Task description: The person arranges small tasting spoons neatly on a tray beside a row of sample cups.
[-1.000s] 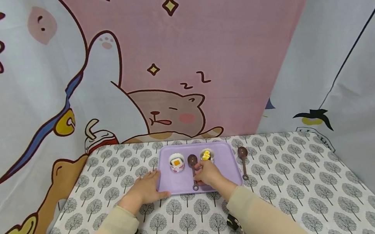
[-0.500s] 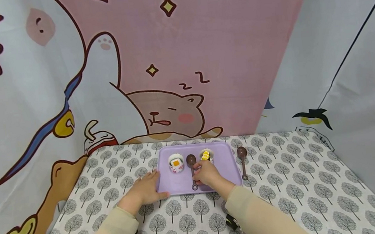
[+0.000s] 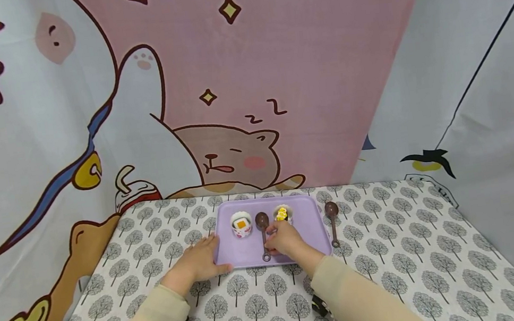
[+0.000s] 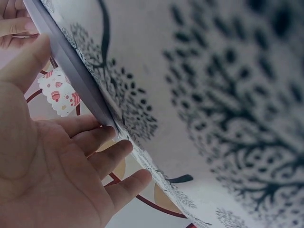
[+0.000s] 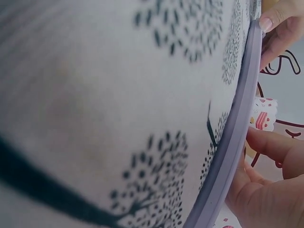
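Observation:
A lilac tray (image 3: 241, 254) lies on the cloth-covered table. On it is a brown spoon (image 3: 261, 220) with a round bowl and a ringed handle, the bowl pointing away from me. My right hand (image 3: 284, 238) pinches its handle between thumb and fingers. To the spoon's left stands a scalloped, red-patterned paper cup (image 3: 243, 232) holding a white piece with an orange square. Another paper cup (image 3: 291, 213), right of the spoon, holds a dark piece topped with yellow and white. My left hand (image 3: 199, 259), fingers extended, touches the tray's left front corner.
A second brown spoon (image 3: 333, 220) lies on the tree-print cloth (image 3: 391, 272), right of the tray. Behind the table hangs a cartoon-printed curtain (image 3: 313, 68). A small dark object (image 3: 319, 305) shows beside the right sleeve.
Both hands keep their places at the tray and spoon. The head view shifts only very slightly.

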Demonstrator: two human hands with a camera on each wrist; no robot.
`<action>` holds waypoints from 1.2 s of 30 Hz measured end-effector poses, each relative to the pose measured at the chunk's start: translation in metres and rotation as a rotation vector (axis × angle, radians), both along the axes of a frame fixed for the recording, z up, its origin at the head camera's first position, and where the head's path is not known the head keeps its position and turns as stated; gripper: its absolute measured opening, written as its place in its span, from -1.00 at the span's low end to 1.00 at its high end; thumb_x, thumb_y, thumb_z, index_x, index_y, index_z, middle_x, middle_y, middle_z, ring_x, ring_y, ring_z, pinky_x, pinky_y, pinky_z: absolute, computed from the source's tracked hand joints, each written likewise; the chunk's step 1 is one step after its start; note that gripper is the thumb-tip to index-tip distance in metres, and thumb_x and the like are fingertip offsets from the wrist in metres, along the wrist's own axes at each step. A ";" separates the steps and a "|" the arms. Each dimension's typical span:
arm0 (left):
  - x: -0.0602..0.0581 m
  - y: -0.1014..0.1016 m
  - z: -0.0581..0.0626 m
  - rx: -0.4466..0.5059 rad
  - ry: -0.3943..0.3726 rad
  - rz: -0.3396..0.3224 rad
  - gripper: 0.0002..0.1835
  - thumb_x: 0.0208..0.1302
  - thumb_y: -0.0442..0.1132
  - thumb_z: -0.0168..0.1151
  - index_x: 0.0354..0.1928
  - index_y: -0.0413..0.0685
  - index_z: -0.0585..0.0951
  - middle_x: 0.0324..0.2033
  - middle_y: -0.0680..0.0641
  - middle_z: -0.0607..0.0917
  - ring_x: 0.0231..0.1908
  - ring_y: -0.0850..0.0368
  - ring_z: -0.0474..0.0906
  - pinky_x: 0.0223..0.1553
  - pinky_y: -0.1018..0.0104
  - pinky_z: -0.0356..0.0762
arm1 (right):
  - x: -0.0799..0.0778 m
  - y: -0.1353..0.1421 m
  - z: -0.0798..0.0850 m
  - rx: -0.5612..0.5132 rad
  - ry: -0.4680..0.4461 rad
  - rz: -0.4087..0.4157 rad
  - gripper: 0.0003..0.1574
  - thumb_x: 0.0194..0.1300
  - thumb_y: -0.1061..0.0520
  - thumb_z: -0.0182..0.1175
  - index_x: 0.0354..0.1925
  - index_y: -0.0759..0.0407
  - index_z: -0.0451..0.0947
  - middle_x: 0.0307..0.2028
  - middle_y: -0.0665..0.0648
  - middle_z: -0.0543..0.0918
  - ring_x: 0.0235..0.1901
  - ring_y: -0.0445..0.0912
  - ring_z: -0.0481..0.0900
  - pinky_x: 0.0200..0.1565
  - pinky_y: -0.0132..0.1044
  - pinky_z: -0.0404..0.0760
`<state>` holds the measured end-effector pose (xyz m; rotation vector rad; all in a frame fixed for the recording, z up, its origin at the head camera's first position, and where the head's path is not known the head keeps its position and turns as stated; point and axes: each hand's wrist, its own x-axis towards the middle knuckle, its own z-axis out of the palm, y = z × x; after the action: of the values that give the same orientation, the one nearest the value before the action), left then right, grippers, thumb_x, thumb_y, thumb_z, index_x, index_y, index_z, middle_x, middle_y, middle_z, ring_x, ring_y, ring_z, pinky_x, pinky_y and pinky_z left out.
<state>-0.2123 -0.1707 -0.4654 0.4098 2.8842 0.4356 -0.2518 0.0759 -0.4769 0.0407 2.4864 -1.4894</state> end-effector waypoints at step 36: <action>-0.001 -0.001 -0.005 0.009 -0.018 -0.001 0.08 0.17 0.27 0.35 0.47 -0.37 0.20 0.48 -0.34 0.18 0.45 -0.33 0.12 0.39 -0.28 0.14 | 0.027 0.036 0.029 0.103 0.098 0.139 -0.49 0.12 0.30 0.42 0.06 0.40 0.57 -0.26 0.15 0.63 -0.40 -0.05 0.63 -0.31 -0.24 0.75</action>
<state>-0.2135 -0.1720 -0.4703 0.4068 2.8658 0.4502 -0.2249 0.1117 -0.4477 -0.1880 2.5822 -1.3373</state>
